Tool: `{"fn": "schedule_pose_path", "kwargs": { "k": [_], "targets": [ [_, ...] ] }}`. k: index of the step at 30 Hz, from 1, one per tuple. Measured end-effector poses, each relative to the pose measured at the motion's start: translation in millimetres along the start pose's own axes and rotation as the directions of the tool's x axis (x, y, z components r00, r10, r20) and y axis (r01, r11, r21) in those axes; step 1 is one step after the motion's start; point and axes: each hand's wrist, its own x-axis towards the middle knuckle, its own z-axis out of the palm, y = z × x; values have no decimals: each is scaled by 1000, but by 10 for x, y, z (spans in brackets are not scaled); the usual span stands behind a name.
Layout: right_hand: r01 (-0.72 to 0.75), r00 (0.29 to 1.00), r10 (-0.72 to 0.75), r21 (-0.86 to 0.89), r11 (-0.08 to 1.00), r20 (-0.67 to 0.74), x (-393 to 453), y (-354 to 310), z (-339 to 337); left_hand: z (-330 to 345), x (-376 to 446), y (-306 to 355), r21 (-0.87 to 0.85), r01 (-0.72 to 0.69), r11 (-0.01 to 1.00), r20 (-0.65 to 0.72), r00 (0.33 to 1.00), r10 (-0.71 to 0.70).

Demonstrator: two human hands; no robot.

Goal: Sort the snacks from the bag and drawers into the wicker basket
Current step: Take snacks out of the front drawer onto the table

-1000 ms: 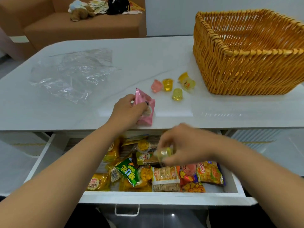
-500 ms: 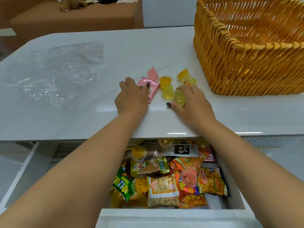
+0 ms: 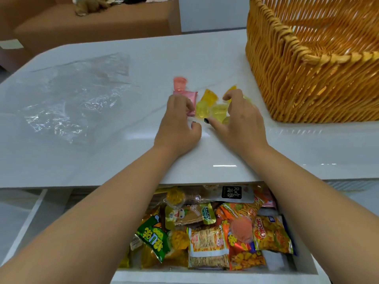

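Note:
The wicker basket point(image 3: 328, 57) stands on the white table point(image 3: 102, 160) at the far right. Left of it lies a small cluster: a pink jelly cup point(image 3: 180, 83), a pink packet point(image 3: 192, 98) and several yellow jelly cups point(image 3: 202, 108). My left hand point(image 3: 178, 126) grips the pink packet with curled fingers. My right hand point(image 3: 242, 117) arches over the yellow cups, index finger and thumb curved around them. Below the table edge, the open drawer point(image 3: 205, 276) is full of colourful snack packets point(image 3: 207, 244).
An empty, crumpled clear plastic bag point(image 3: 78, 97) lies on the left of the table. A brown sofa point(image 3: 92, 27) with soft toys stands behind the table. The basket's near wall is close to my right hand.
My right hand came up from the drawer with a yellow jelly cup to the cluster on the table. My left hand slid the pink packet forward against the cups.

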Motion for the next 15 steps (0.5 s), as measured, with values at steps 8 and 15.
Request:
{"fn": "schedule_pose_path", "kwargs": {
  "k": [8, 15],
  "targets": [
    [-3, 999, 6, 115, 993, -34, -6, 5, -34, -51, -58, 87, 92, 45, 995, -80, 996, -37],
    [50, 999, -51, 116, 992, 1, -232, -96, -235, -232, -366, 150, -61, 136, 989, -134, 981, -143]
  ]
}}
